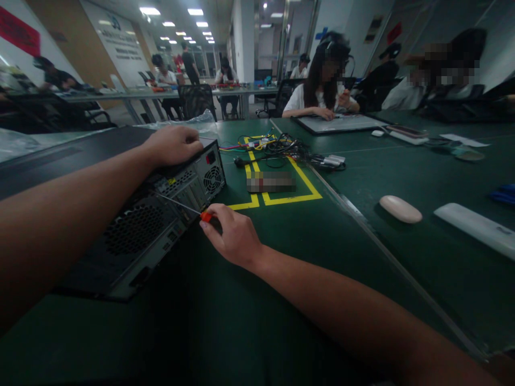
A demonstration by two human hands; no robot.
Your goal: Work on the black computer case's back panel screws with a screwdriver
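A black desktop computer case (193, 187) lies on its side at the left, its rear panel with vents and ports turned towards me. My left hand (175, 146) bears down on the case's upper face near the rear edge, fingers curled. Between thumb and fingers, my right hand (233, 233) pinches the orange handle of a screwdriver (183, 205). Its thin shaft points left to the rear panel, near the large round vent (134, 228). Whether the tip touches a screw is too small to tell.
Bundled cables (287, 147) lie beyond the case by yellow tape marks (293, 200) on the green table (306, 241). A blurred-out object (271, 182) sits there. At right are a beige mouse (400, 209) and a white bar-shaped object (478, 228). A person (322, 91) works across the table.
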